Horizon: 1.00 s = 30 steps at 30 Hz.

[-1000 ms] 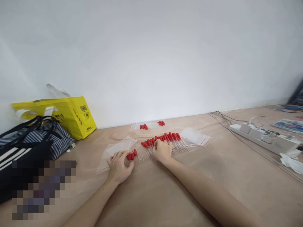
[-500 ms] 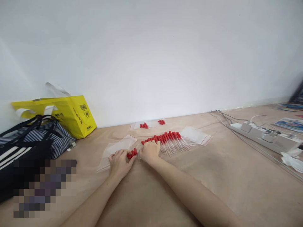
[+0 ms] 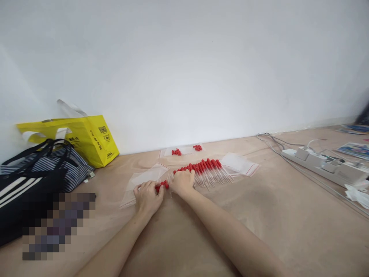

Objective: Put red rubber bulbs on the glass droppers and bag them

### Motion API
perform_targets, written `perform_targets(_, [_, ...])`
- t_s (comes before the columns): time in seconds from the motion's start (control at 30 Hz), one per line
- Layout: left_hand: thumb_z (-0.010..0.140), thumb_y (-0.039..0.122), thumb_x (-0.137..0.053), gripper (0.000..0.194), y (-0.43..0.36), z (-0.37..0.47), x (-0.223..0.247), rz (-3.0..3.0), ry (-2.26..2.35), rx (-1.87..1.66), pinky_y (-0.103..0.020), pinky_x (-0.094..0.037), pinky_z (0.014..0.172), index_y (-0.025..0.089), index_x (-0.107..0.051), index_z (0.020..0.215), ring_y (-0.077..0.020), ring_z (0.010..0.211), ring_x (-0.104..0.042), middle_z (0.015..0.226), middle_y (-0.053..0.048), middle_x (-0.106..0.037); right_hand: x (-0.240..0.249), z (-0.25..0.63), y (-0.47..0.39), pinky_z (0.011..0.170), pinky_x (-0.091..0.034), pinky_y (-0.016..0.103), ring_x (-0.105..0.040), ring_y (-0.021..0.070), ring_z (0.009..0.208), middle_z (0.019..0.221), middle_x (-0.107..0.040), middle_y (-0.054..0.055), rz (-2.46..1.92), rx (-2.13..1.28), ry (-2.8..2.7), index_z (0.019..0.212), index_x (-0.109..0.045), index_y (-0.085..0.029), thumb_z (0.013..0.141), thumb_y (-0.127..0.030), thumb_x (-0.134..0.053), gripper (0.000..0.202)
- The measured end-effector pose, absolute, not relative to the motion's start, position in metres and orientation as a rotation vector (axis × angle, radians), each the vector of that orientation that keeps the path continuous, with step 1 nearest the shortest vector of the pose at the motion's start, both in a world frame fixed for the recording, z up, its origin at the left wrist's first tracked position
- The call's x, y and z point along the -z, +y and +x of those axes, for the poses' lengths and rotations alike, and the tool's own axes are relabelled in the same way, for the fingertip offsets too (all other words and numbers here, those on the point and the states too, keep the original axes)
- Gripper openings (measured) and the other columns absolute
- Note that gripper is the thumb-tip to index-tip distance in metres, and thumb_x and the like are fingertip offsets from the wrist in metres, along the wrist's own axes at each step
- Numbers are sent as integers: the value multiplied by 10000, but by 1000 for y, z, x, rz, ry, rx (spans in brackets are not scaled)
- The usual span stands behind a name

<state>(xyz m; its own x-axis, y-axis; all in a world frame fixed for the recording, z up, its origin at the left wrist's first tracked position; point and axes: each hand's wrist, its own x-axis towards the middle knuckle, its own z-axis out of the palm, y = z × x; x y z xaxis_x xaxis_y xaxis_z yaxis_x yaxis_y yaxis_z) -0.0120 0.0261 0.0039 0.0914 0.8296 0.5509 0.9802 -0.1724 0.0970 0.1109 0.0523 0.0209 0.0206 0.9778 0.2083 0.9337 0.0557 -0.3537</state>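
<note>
A slanting row of red-tipped thin clear sticks (image 3: 206, 166) lies on the brown tabletop (image 3: 184, 238). My right hand (image 3: 183, 181) rests over the left part of this row, fingers curled; what they hold is hidden. Beside it, my left hand (image 3: 149, 195) touches a small cluster of red pieces (image 3: 164, 184) with its thumb, its fingers bent over a clear plastic bag (image 3: 141, 179). Another clear bag (image 3: 240, 164) lies at the right end of the row. Farther back, a flat clear bag (image 3: 187, 151) bears two small red clusters.
At the left stand a yellow bag (image 3: 96, 144) and a black bag with white stripes (image 3: 29, 192). A white power strip (image 3: 325, 165) with plugs and cables lies at the right, near a crumpled white tissue (image 3: 357, 196). A white wall (image 3: 184, 77) rises behind.
The view has shifted slightly. My left thumb has drawn in a little beside the red cluster. My right hand stays at the row's left part.
</note>
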Motion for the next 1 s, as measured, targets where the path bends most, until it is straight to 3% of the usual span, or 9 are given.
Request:
perform_targets(0.3, [793, 245, -415, 141, -2, 4, -4, -2446, -1323, 857, -425, -204, 901, 207, -550, 778, -193, 848, -545, 775, -14, -637, 4, 218, 6, 719, -250, 289, -496, 147, 765, 802, -609, 49, -1330, -56, -2128, 820, -573, -160, 840, -200, -368, 210])
perform_targets(0.5, [775, 198, -418, 127, -23, 25, -3, -2767, -1184, 699, -447, -208, 919, 217, -544, 769, -181, 824, -522, 743, -4, -616, 16, 265, -24, 722, -286, 300, -490, 153, 783, 773, -607, 25, -1140, -141, -2304, 836, -610, -224, 830, -244, -433, 178])
perform_targets(0.73, [784, 297, -486, 222, -20, 26, -1, -2739, -1185, 685, -464, -247, 883, 271, -595, 976, -224, 955, -498, 1010, -34, -615, 15, 261, -22, 752, -290, 313, -499, 147, 796, 777, -608, 5, -1158, -215, -2288, 819, -637, -255, 802, -255, -487, 151])
perform_targets(1.0, [807, 280, -484, 165, -16, 32, 5, -2685, -1215, 729, -466, -253, 847, 285, -647, 823, -217, 929, -515, 960, -13, -636, 17, 253, -16, 727, -299, 297, -502, 150, 793, 764, -585, -9, -1314, -346, -2176, 785, -623, -238, 701, -391, -611, 175])
